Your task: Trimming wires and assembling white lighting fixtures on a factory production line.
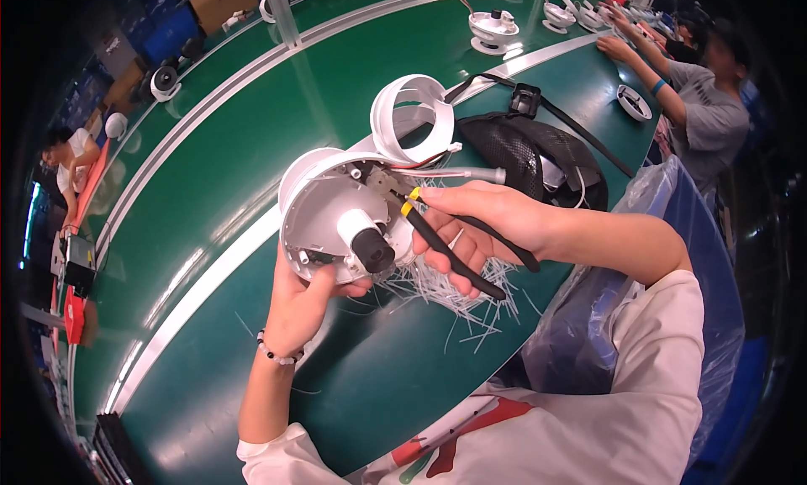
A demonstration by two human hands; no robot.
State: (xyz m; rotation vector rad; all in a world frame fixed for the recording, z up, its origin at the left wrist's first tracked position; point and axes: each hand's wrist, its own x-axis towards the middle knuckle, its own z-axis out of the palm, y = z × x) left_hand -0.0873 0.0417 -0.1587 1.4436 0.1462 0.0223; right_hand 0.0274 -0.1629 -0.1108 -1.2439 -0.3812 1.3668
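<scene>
My left hand (304, 310) is closed around the lower rim of a white round plastic housing (315, 206), tilted with its hollow side toward me. From its middle sticks out a white cylinder with a black end (373, 248). In my right hand (504, 218) is a pair of cutting pliers (450, 256) with black handles and yellow near the jaws. Their tips reach inside the housing's right edge, by some wires; what lies between the jaws is too small to make out. A wrapped cable (462, 175) runs right from the housing. Against its top rests a white ring-shaped part (380, 123).
Beneath my right hand lies a heap of thin white plastic strips (441, 293). A black mesh bag with a strap (500, 140) sits beyond it. More white housings (494, 33) stand along the green conveyor belt (244, 107). Co-workers (702, 107) work at far right and far left.
</scene>
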